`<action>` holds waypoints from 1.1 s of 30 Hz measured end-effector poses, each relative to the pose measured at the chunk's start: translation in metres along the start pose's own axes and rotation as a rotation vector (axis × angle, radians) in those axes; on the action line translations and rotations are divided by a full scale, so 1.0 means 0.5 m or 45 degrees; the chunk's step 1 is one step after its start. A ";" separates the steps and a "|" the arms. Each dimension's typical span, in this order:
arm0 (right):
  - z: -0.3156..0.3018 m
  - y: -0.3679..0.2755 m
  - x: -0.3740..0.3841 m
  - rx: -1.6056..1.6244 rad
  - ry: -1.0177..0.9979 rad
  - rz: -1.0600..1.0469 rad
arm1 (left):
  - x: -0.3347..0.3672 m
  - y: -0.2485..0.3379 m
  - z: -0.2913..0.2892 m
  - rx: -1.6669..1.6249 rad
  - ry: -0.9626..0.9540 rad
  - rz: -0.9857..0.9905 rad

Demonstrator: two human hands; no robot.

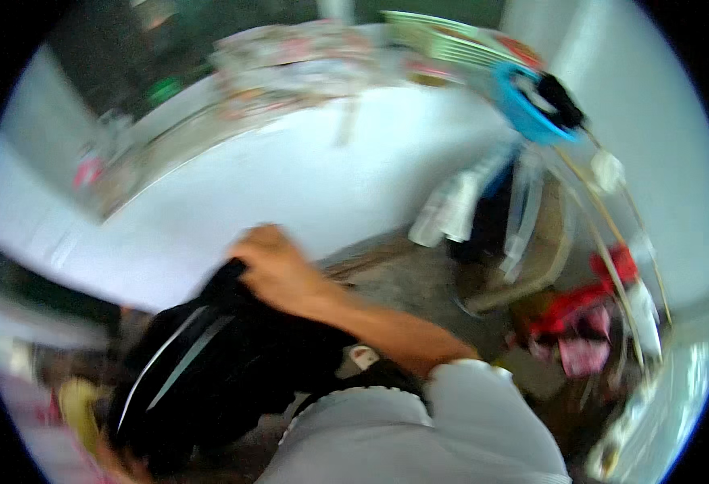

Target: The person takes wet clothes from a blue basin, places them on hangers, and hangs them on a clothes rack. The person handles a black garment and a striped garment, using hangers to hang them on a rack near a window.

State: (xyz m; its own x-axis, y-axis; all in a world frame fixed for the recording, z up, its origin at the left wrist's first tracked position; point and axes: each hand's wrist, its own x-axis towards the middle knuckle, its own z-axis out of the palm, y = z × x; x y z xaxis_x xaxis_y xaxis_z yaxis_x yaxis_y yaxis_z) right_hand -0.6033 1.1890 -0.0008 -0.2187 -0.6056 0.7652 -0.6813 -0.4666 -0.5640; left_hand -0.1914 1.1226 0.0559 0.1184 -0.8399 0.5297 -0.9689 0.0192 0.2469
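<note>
My right hand [270,256] is closed on the upper edge of a black garment [233,355], held up in front of my body. Its cloth hangs in folds toward the lower left, with a white stripe and a grey stripe running along one side. Whether it is a top or trousers does not show. At the lower left, beside the garment's edge, a blurred skin-toned patch appears to be my left hand [125,465]; its fingers cannot be made out. My right forearm crosses from a light grey sleeve.
Ahead runs a white wall or ledge [290,153] with stacked papers [298,60] on top. A green basket [443,39] and a blue basin [524,105] holding dark cloth stand far right. Pale cloth [459,198], thin poles [604,250] and red bags [568,315] are at right.
</note>
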 end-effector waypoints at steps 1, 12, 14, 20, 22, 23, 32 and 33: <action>-0.015 -0.008 -0.016 -0.025 -0.154 0.026 | -0.033 -0.002 -0.031 -0.477 -0.248 0.598; 0.056 0.040 0.056 -0.063 -0.359 0.361 | -0.081 -0.010 -0.058 -0.124 0.414 0.729; 0.067 0.003 0.107 0.005 -0.858 0.405 | -0.113 -0.036 -0.070 -0.076 0.510 0.667; 0.151 -0.091 0.307 0.426 -0.523 -0.081 | -0.142 -0.065 -0.130 0.138 0.523 0.429; 0.236 -0.123 0.371 0.492 -0.434 -0.225 | -0.130 -0.075 -0.143 0.208 0.447 0.292; 0.289 -0.149 0.393 0.551 -0.421 -0.261 | -0.128 -0.087 -0.142 0.257 0.445 0.274; 0.840 -0.496 0.588 0.815 -0.591 -0.275 | -0.027 -0.254 -0.054 0.387 0.527 0.165; 0.895 -0.531 0.595 0.788 -0.543 -0.204 | -0.016 -0.271 -0.046 0.403 0.523 0.162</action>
State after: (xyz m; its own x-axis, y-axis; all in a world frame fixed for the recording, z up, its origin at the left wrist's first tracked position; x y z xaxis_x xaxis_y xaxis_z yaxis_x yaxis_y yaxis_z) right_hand -0.1747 0.8442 0.2377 0.2237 -0.6376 0.7372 -0.1393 -0.7695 -0.6233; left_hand -0.0559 1.1391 0.0369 0.0099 -0.5588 0.8292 -0.9919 -0.1108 -0.0628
